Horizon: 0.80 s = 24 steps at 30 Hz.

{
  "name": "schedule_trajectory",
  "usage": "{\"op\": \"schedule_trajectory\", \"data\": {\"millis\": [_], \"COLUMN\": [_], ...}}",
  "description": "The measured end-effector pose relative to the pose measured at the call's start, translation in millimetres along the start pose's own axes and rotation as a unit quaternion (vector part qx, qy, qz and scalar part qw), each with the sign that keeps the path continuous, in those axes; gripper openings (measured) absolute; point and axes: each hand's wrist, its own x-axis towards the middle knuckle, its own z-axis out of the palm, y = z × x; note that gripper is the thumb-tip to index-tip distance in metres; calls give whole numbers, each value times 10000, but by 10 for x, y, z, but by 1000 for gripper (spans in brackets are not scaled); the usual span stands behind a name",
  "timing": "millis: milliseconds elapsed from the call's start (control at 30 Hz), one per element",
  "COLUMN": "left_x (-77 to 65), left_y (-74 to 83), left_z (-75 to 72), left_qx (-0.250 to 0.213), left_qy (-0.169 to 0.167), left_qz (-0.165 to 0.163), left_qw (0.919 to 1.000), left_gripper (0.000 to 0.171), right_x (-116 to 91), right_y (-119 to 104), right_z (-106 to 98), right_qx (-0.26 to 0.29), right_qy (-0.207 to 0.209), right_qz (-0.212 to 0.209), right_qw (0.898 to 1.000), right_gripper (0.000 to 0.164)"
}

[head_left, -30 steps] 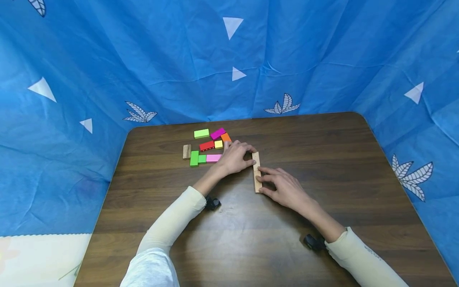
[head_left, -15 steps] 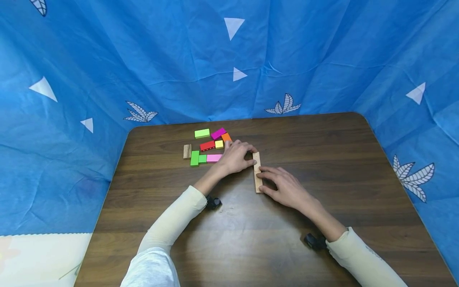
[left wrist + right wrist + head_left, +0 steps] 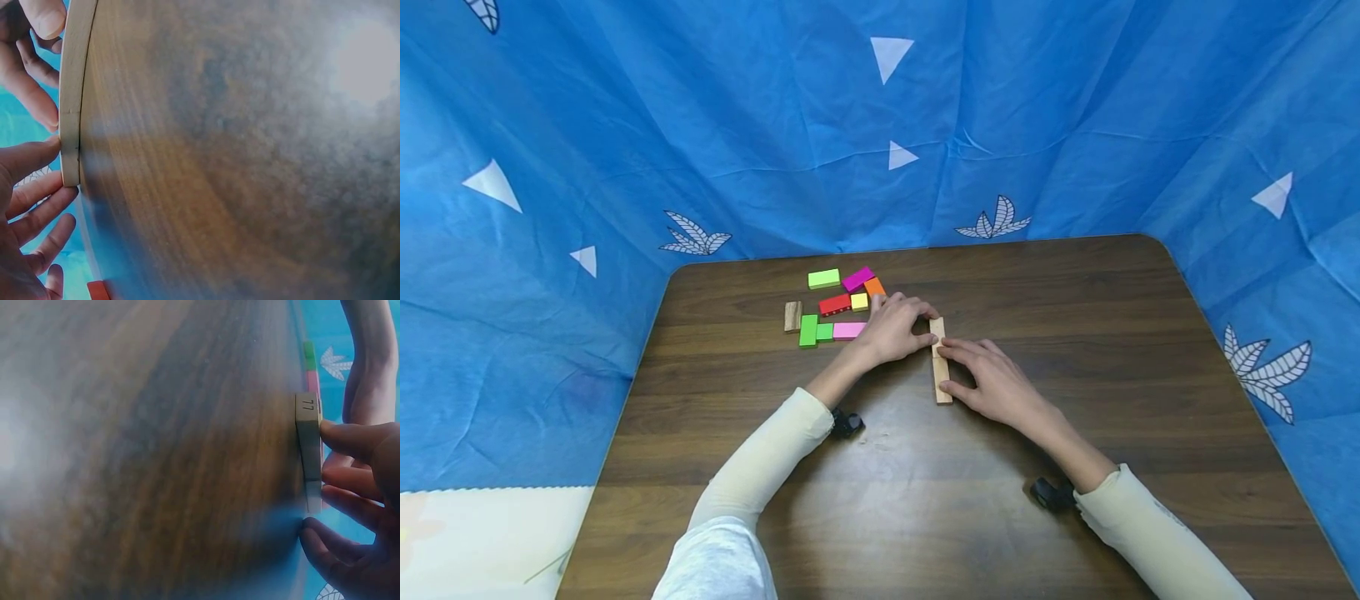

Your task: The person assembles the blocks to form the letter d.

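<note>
Two plain wooden blocks lie end to end in a line on the table: a far block and a near block. My left hand pinches the far block, the thumb on its left side and a fingertip at its far end. My right hand holds the near block from the right, its thumb along the block and its fingertips by the seam. In the right wrist view, dark marks like "77" show on the near block's end. The right fingertips partly cover the seam.
Left of the blocks lie red, yellow, orange, magenta, lime, green and pink blocks. A brown wood-grain block sits at their left. Blue cloth hangs behind the table.
My right hand has shifted slightly away from me along the blocks, its fingertips now nearer the far block. The left hand and both wooden blocks look almost unchanged.
</note>
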Motion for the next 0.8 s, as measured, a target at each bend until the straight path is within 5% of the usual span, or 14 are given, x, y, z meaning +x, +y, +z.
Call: {"op": "schedule_trajectory", "data": {"millis": [533,800], "left_x": [-10,-110], "left_y": [-9,-173], "left_z": [-15,-130], "left_qx": [74,-168], "left_qy": [-55,22], "left_qz": [87,83], "left_qw": [9999,9998], "left_gripper": [41,44], "right_x": [-2,6], "right_y": [-41,-33], "right_z": [4,4], "right_qx": [43,39], "right_qy": [-12,-18], "right_qz": [89,44], "right_qw": [10000,10000], "right_gripper": [63,61]}}
